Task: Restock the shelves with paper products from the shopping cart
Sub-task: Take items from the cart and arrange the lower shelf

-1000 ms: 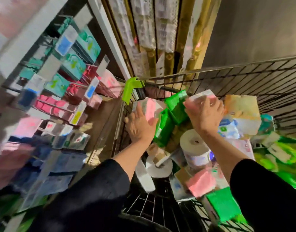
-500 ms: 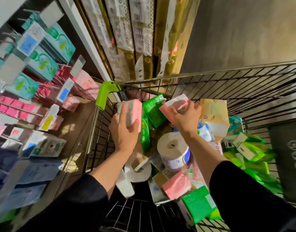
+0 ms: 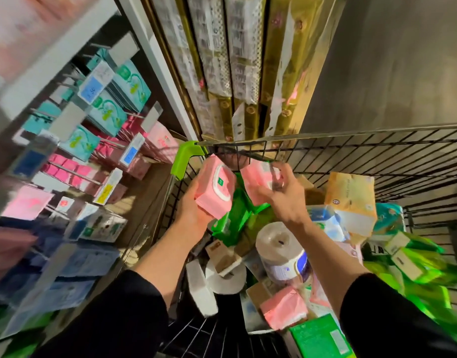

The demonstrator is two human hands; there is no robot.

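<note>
Left hand (image 3: 193,210): grip wrapped round a pink wipes pack (image 3: 215,191), lid side up, held above the cart's front left corner. Right hand (image 3: 281,200): grip pinching a second pink pack (image 3: 255,180) just beside the first (fingers blurred, so I cannot tell the exact contact). Both packs sit over the wire shopping cart (image 3: 351,156), above green packs (image 3: 235,218) and a paper roll (image 3: 279,248). Shelves (image 3: 93,140) with hanging pink and teal packs stand to the left.

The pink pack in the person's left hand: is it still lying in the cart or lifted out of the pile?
Lifted. The left hand grips the pink pack above the green packs, near the cart rim.
</note>
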